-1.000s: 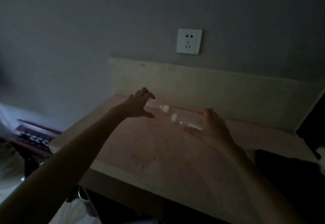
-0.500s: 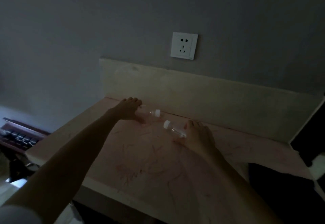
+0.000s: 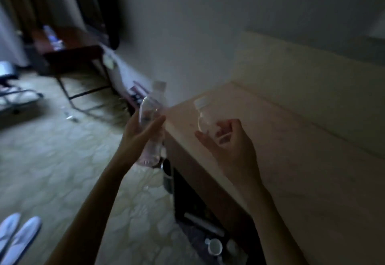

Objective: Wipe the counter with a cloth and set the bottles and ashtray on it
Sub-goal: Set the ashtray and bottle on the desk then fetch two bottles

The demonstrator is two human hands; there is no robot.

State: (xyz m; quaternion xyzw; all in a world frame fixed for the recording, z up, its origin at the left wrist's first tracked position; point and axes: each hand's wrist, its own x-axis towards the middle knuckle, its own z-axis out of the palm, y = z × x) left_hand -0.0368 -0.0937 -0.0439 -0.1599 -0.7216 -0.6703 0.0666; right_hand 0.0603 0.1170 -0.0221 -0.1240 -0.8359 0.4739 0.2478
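We have lifted both bottles off the counter [image 3: 291, 139]: left hand [image 3: 139, 133] grips one bottle [image 3: 151, 127], right hand [image 3: 231, 139] the other bottle [image 3: 205, 119], clearing it for wiping.

Both forearms are showing bare from the lower frame edge up to the wrists, with no sleeve, watch or band on either. The left hand [image 3: 141, 133] and the right hand [image 3: 231, 144] are wearing no gloves and no rings that the dim light lets one see. Fingernails are looking short; finer detail is lost in blur.
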